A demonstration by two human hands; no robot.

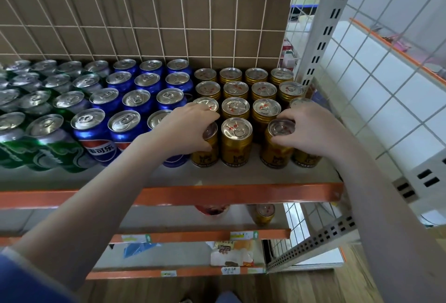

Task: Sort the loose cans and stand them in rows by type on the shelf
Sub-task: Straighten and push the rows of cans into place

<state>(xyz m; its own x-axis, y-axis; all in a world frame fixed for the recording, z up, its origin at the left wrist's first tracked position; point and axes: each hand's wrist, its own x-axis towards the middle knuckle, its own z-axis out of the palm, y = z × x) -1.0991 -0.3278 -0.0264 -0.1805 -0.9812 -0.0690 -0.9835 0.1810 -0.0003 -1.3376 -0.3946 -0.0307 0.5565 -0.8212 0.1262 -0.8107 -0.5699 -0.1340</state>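
Soft, even light is falling from above, glinting off the can lids point(235, 108) and leaving only faint shadows under the shelf point(217, 193). The wide lens is bending straight lines toward the edges, where the green cans point(45, 143) at left are smearing. The near bottom is blurring.

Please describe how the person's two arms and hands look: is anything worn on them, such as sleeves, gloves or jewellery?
Both forearms are bare up to the hands. The left hand and right hand wear no gloves, and no rings, watch or bracelet show. At the lower left corner, a blue sleeve with a paler cuff edge covers the upper left arm. No sleeve shows on the right arm within the frame.
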